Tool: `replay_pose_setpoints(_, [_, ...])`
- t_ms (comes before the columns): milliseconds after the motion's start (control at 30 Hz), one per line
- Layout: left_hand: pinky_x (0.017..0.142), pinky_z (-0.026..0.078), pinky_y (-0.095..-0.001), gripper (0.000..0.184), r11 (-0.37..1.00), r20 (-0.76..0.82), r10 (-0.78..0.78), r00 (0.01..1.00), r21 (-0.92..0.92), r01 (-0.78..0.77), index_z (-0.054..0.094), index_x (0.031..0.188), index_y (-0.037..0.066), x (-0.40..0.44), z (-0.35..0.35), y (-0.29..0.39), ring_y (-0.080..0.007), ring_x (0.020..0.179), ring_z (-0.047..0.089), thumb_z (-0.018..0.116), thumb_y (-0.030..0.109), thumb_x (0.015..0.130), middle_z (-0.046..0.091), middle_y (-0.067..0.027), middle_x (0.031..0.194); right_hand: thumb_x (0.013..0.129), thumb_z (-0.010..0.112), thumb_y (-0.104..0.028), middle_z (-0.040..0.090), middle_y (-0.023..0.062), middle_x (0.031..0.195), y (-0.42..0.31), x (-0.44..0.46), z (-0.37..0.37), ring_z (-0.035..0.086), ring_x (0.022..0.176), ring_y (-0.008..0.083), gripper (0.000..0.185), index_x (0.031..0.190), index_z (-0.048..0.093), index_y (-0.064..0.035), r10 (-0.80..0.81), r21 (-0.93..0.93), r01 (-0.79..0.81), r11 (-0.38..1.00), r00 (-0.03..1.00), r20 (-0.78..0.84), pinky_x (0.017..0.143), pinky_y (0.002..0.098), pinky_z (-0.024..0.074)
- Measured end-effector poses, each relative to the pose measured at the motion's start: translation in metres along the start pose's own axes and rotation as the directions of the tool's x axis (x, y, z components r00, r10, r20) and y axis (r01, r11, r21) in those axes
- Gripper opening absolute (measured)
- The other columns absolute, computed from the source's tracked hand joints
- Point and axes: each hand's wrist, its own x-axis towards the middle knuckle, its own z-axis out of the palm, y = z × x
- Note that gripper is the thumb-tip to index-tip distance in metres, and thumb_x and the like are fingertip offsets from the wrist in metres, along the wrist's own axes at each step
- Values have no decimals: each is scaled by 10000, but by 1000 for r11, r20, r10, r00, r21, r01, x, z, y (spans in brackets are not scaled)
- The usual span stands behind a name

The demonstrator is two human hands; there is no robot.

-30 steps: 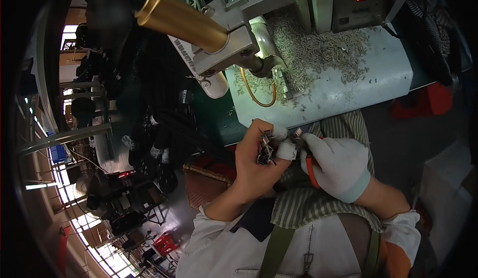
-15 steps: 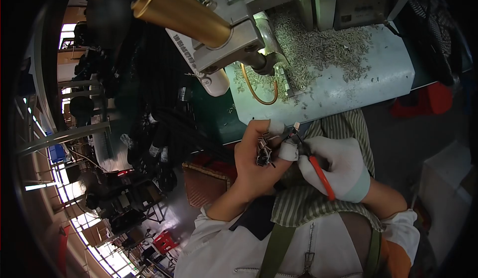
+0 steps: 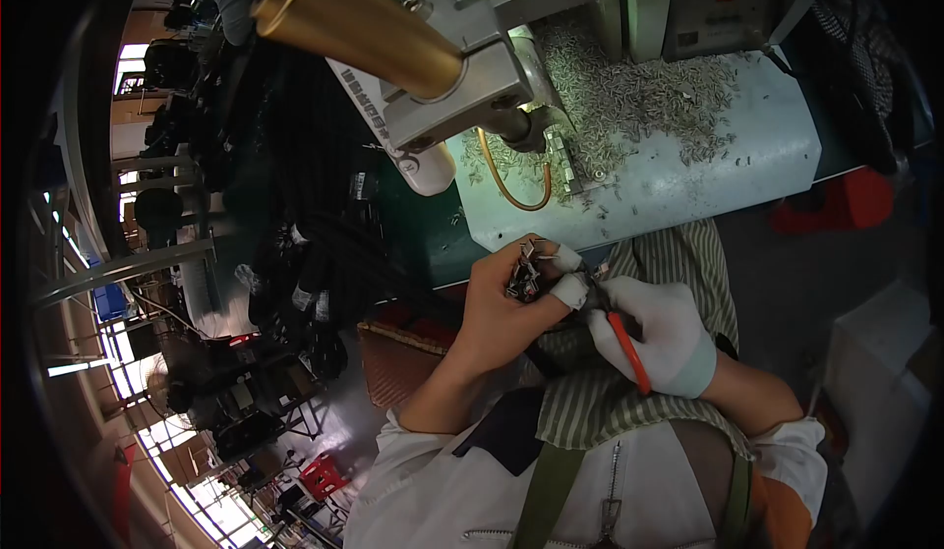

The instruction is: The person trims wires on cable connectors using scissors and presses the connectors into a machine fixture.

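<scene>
Loosely curled, the bare left hand (image 3: 501, 303), white-capped at thumb and forefinger, cradled a cluster of small metal-ended connectors (image 3: 528, 272). Just right of them, the white-gloved right hand (image 3: 669, 328) was wrapped round a slim red-handled tool (image 3: 625, 347), its long axis slanting up-left toward the left thumb. Beyond, silvery metal slivers (image 3: 678, 107) littered a pale board (image 3: 772, 156) on the green bench (image 3: 418, 230); farther left, a red plastic crate (image 3: 323, 473) stood on the floor (image 3: 339, 431).

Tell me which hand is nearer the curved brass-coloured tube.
Left. The left hand is just below the curved tube in view, not touching it; the right hand, holding the red-handled tool, is farther off, lower and to the right.
</scene>
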Motion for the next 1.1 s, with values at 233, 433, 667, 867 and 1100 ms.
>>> replay_pose_setpoints(233, [428, 269, -199, 120, 941, 72, -254, 964, -212, 264, 583, 917, 1, 43, -46, 1, -31, 485, 369, 632, 77, 838, 481, 45, 637, 868, 585, -175, 520, 64, 546, -12, 32, -45, 548, 463, 106, 220, 754, 559, 12, 366, 203, -346, 916, 928, -69, 434, 278, 423])
replay_pose_setpoints(433, [396, 170, -198, 156, 935, 230, -253, 940, -191, 299, 524, 812, 83, 87, -47, 5, -18, 443, 284, 646, 174, 847, 389, 61, 590, 883, 573, -202, 558, 67, 553, -2, 96, -48, 550, 449, 98, 269, 758, 554, 36, 270, 238, -281, 930, 960, 79, 410, 245, 445])
replay_pose_setpoints(667, [470, 316, -212, 154, 918, 79, -391, 917, -44, 395, 576, 836, 74, 86, -46, 9, -34, 547, 429, 678, 181, 792, 499, 43, 656, 846, 585, -201, 575, 92, 548, 4, 116, -49, 582, 462, 136, 286, 744, 551, 64, 231, 225, -261, 939, 961, 149, 425, 274, 473])
replay_pose_setpoints(867, [642, 439, -246, 190, 990, -59, -137, 989, 18, 138, 605, 917, 43, 83, -25, 18, -82, 724, 540, 673, 160, 783, 588, 13, 821, 846, 589, -203, 575, 106, 539, -4, 119, -40, 595, 466, 156, 301, 742, 551, 78, 260, 92, -263, 960, 965, 47, 433, 287, 479])
replay_pose_setpoints(1100, [632, 438, -240, 190, 986, -45, 2, 999, 169, 6, 601, 928, 20, 82, -27, 15, -79, 714, 536, 643, 133, 781, 593, 0, 806, 865, 582, -219, 576, 100, 528, -2, 120, -48, 604, 467, 160, 313, 751, 561, 72, 256, 108, -271, 957, 957, 134, 436, 285, 486])
